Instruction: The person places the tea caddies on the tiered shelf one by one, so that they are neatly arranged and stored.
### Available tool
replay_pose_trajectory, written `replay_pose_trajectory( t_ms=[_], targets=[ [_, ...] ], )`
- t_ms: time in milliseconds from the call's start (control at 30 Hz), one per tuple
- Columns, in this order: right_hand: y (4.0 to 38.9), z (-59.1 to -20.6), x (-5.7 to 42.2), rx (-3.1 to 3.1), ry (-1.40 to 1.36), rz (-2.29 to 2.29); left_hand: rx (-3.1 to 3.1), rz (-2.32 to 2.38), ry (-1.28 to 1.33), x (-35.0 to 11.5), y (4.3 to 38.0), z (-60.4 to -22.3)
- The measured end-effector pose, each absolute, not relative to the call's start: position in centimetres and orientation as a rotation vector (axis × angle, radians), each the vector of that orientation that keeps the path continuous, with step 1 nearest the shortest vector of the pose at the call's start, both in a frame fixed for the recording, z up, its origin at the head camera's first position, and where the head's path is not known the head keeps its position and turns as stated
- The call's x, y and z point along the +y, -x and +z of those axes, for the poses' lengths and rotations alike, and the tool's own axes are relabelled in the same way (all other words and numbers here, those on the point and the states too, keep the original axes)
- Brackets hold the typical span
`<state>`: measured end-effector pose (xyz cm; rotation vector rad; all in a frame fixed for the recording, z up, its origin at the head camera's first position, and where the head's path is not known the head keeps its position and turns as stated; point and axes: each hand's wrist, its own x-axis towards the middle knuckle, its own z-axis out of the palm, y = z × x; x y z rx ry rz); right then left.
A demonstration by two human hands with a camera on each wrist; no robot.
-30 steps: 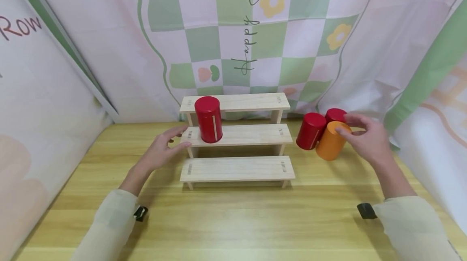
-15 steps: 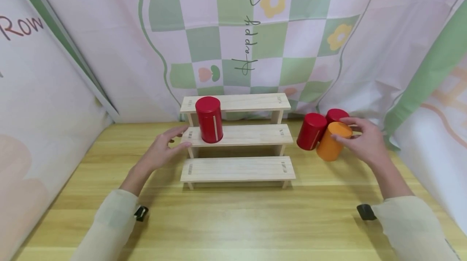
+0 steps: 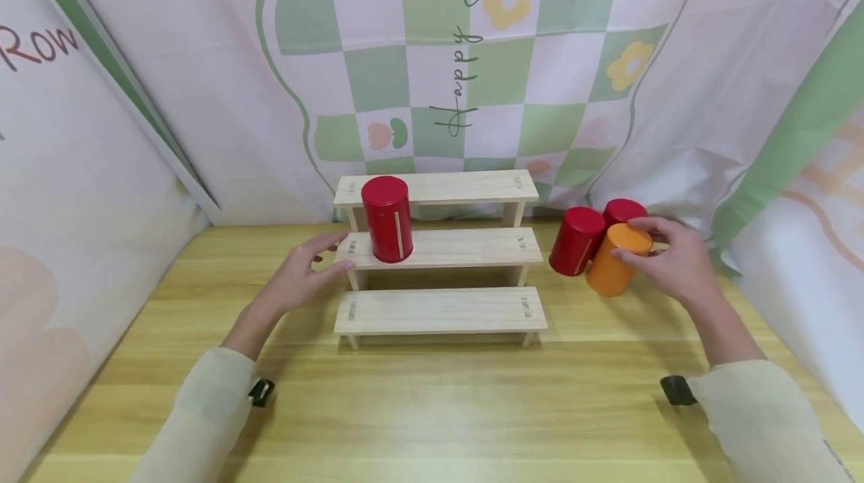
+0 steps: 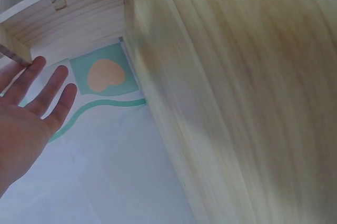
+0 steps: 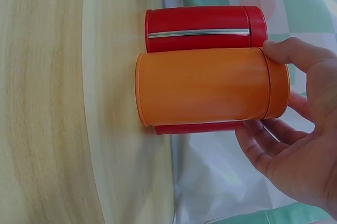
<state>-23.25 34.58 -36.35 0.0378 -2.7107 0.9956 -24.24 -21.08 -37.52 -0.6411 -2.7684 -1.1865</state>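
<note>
Orange can: upright on the counter, right of the wooden rack, front of a cluster of three. Right hand pinches it at the top, thumb on one side, fingers on the other, mostly around the lid. Handling, my guess: stiff-walled, probably light if nothing's inside (contents not visible), smooth and a bit slippery, not very fragile. Seam shows under the lid, so a lid-only hold might pull it loose; better grip is lower, around the body.

Just behind it: near red can and rear red can, both close against the orange one; contact unclear, could get knocked.

Further out: rack has three steps, shelf red can upright on the middle one, toward its left end. Left hand holds nothing, fingers extended, fingertips at that step's left end. Checkered cloth behind.
</note>
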Motion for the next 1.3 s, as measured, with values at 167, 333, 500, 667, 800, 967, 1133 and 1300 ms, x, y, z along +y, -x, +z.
replay_pose_trajectory(
  t_ms=[167, 333, 500, 667, 800, 967, 1133, 1300],
  targets=[
    [23.3, -36.3, 34.7, -2.699, -0.050, 1.025, -2.765, -1.184, 0.644, -21.1, 24.3, -37.5],
    [23.2, -36.2, 34.9, -2.673, -0.058, 1.049, -2.768, -1.173, 0.649, -21.1, 24.4, -37.6],
    [23.1, -36.1, 34.8, -2.659, -0.080, 1.052, -2.765, -1.181, 0.647, -21.2, 24.4, -37.7],
    [22.9, -35.7, 34.7, -2.670, -0.083, 1.049, -2.770, -1.197, 0.639, -21.2, 24.4, -37.7],
    [22.8, -35.3, 34.7, -2.685, -0.068, 1.039, -2.768, -1.196, 0.639, -21.2, 24.3, -37.7],
    [22.5, -34.7, 34.6, -2.661, -0.078, 1.069, -2.764, -1.201, 0.642, -21.2, 24.3, -37.7],
    [22.2, -34.2, 34.3, -2.633, -0.075, 1.072, -2.762, -1.205, 0.642, -21.1, 24.3, -37.7],
    [21.9, -33.7, 33.9, -2.627, -0.054, 1.075, -2.759, -1.212, 0.642, -21.2, 24.3, -37.6]
  ],
)
